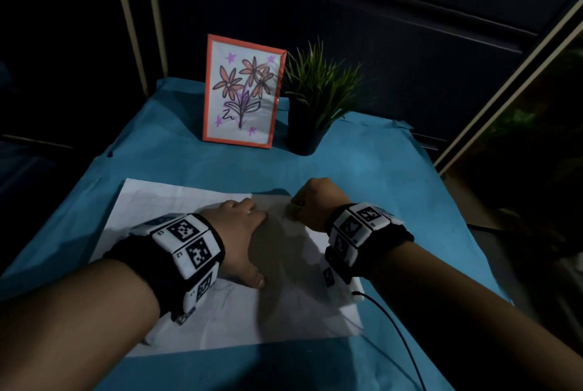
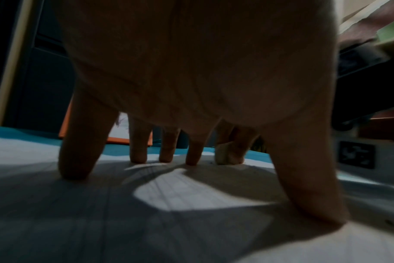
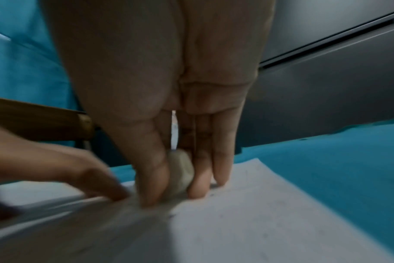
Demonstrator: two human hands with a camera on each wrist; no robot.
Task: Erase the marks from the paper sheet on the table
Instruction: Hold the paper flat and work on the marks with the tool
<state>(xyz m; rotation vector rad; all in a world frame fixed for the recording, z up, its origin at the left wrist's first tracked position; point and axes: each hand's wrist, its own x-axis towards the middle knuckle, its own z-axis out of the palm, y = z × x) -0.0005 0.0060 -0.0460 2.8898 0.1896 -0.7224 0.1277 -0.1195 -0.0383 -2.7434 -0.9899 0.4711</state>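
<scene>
A white paper sheet (image 1: 176, 204) lies on the teal-covered table (image 1: 176, 157), with faint pencil marks near its front (image 1: 225, 294). My left hand (image 1: 243, 232) rests flat on the paper with fingers spread; its fingertips (image 2: 137, 156) press the sheet (image 2: 191, 194). My right hand (image 1: 310, 204) is at the sheet's far right part and pinches a pale eraser (image 3: 180, 169) between thumb and fingers, its lower end on the paper (image 3: 259, 213). The eraser (image 2: 223, 154) also shows beyond my left fingers. In the head view the eraser is mostly hidden by the hand.
A framed flower drawing (image 1: 243, 90) with an orange border stands at the back of the table, with a potted green plant (image 1: 315, 100) right beside it. A thin black cable (image 1: 400, 337) runs from my right wristband over the table's front right.
</scene>
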